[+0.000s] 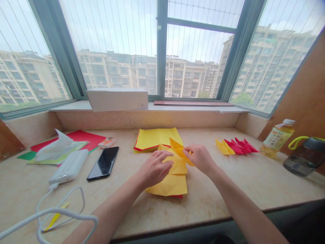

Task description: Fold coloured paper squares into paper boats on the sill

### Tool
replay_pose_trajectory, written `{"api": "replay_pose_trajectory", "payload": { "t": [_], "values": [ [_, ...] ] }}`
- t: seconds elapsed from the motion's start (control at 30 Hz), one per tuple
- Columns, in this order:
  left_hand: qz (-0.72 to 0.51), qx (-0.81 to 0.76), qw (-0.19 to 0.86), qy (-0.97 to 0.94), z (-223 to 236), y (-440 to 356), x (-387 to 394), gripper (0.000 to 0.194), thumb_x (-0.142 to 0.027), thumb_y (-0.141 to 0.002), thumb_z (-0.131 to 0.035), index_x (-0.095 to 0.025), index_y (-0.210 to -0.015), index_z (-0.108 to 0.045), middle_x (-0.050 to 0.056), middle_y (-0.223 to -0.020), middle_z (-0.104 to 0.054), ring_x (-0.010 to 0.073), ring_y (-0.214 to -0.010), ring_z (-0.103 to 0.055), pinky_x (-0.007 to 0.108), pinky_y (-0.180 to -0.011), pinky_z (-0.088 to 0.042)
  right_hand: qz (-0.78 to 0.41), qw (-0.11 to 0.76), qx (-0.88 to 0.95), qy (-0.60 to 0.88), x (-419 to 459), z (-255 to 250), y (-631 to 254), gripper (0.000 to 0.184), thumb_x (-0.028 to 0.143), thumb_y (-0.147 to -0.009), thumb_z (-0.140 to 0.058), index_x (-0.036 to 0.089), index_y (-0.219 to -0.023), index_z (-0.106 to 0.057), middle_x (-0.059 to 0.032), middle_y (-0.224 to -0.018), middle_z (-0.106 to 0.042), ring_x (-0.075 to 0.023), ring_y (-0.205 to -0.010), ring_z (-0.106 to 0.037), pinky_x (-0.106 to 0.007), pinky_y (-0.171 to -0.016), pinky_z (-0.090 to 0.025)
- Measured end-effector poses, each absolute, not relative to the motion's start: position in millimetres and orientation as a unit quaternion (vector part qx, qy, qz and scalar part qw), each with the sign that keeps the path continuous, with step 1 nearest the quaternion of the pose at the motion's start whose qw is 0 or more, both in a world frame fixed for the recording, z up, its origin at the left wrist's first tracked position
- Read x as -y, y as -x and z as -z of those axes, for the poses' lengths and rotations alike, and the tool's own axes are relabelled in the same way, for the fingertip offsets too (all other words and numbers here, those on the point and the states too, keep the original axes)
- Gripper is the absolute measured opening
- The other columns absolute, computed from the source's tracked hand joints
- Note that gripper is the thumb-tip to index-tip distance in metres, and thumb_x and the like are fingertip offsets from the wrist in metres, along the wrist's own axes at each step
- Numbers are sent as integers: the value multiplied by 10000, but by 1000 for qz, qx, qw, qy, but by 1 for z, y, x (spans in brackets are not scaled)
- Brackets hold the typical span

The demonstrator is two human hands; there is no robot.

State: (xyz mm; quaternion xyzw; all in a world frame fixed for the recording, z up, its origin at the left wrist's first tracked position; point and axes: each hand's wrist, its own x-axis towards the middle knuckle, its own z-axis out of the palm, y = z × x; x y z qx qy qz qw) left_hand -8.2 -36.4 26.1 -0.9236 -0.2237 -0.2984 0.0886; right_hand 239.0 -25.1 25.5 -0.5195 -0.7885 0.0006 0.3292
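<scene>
A partly folded yellow paper piece [179, 153] lies in the middle of the stone counter [228, 189], on top of a few flat yellow sheets [169, 184]. My left hand [153, 168] rests on it with fingers spread and pressing down. My right hand [199, 157] pinches a raised flap of the same piece between thumb and fingers. Behind them sits a stack of yellow and red paper sheets [157, 138].
A row of finished yellow and red folded pieces [236, 146] lies at the right. Further right stand an oil bottle [278, 137] and a dark jug [303, 156]. At the left are a black phone [104, 163], a white power bank [69, 166] with cable, tissues [57, 146], red and green sheets. A white box [118, 99] sits on the sill.
</scene>
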Motion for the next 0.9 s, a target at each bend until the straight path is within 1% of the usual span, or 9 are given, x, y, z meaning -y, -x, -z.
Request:
{"api": "replay_pose_trajectory", "payload": {
  "t": [0.17, 0.27, 0.33, 0.43, 0.6, 0.67, 0.77, 0.83, 0.9],
  "values": [
    [285, 242, 26, 927, -24, 12, 30, 190, -168, -936, -496, -195, -906, -682, 70, -1043, -690, 219, -1026, -598, 394, -922, -463, -55, 294, 797, 525, 24, -24, -246, 270, 359, -939, -541, 254, -1095, -735, -81, -966, -775, -246, -832, -710, -349, -743, -493],
    [283, 254, 4, 925, -23, 16, 27, 195, -183, -948, -489, -191, -926, -683, 63, -1014, -696, 208, -980, -599, 383, -902, -458, -115, 284, 783, 542, 26, -24, -252, 390, 402, -879, -628, 256, -1241, -656, -77, -1014, -764, -253, -863, -711, -372, -776, -511],
    [283, 262, -5, 922, -23, 17, 25, 200, -192, -956, -484, -190, -925, -682, 59, -1005, -697, 205, -966, -594, 376, -894, -455, -132, 277, 781, 544, 27, -26, -258, 429, 383, -815, -703, 260, -1222, -652, -75, -1079, -747, -266, -925, -700, -398, -840, -505],
    [280, 267, -13, 922, -22, 17, 24, 204, -204, -960, -483, -188, -906, -679, 57, -991, -697, 207, -959, -590, 372, -888, -450, -144, 256, 786, 543, 31, -29, -267, 384, 352, -750, -757, 251, -1110, -672, -75, -1132, -721, -283, -1000, -670, -414, -884, -489],
    [271, 263, -26, 926, -21, 15, 24, 193, -193, -953, -491, -185, -896, -675, 49, -974, -692, 201, -939, -587, 356, -864, -448, -178, 209, 782, 559, 35, -31, -273, 330, 222, -803, -653, 228, -1132, -635, -57, -1002, -723, -215, -888, -677, -311, -751, -494],
    [270, 262, -30, 926, -22, 14, 24, 194, -195, -956, -489, -185, -898, -674, 46, -973, -693, 199, -937, -586, 355, -862, -447, -159, 209, 783, 564, 34, -30, -270, 351, 180, -838, -595, 235, -1184, -615, -51, -999, -727, -199, -872, -680, -289, -736, -483],
    [270, 262, -34, 926, -23, 14, 25, 194, -194, -958, -487, -185, -896, -671, 46, -972, -694, 197, -936, -586, 356, -866, -448, -67, 234, 767, 593, 30, -29, -264, 355, 153, -885, -539, 234, -1225, -606, -63, -1051, -731, -207, -921, -681, -298, -792, -471],
    [268, 262, -35, 926, -24, 14, 26, 196, -191, -959, -484, -182, -891, -668, 50, -966, -693, 196, -932, -587, 358, -867, -450, 26, 229, 748, 622, 26, -29, -262, 320, 136, -912, -502, 220, -1193, -631, -84, -1064, -730, -225, -951, -674, -313, -818, -456],
    [265, 264, -35, 927, -25, 14, 27, 200, -194, -962, -480, -178, -885, -663, 54, -960, -690, 196, -928, -588, 359, -865, -453, 112, 188, 733, 644, 18, -33, -264, 288, 118, -929, -473, 207, -1126, -663, -103, -1042, -729, -241, -960, -666, -326, -823, -439]
  ]
}}
